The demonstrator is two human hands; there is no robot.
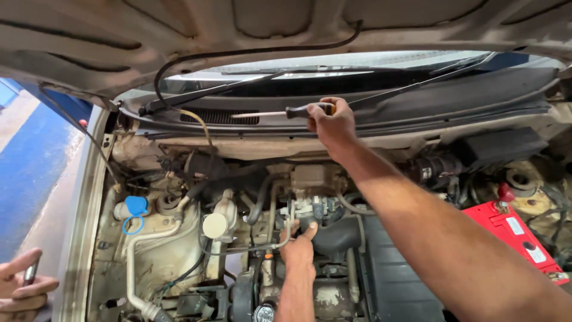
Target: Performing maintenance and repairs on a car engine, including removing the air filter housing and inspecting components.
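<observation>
Your right hand (333, 124) is raised to the cowl below the windscreen, its grip closed around one screwdriver (280, 112) with a black and orange handle; the shaft points left, lying level across the black vent grille (219, 115); your left hand (299, 249) is down in the engine bay, fingers curled and the thumb pressed up against the throttle body (310, 209), its grip loose and holding nothing that shows, with one thin metal pipe (250, 247) running just beside it. Two wiper arms (238, 88) lie across the glass above your right hand; one black rubber hose (250, 52) loops under the raised bonnet (286, 24). To the left of your lower hand stand two caps; one blue (136, 206) and one cream-white (214, 226), near each other. One red battery (515, 229) sits at the far right, partly hidden by your right forearm; one black air duct (338, 237) lies just right of your left hand. At the lower left edge, another person's two hands (21, 289) are clasped together outside the wing, holding a small dark object I cannot identify.
</observation>
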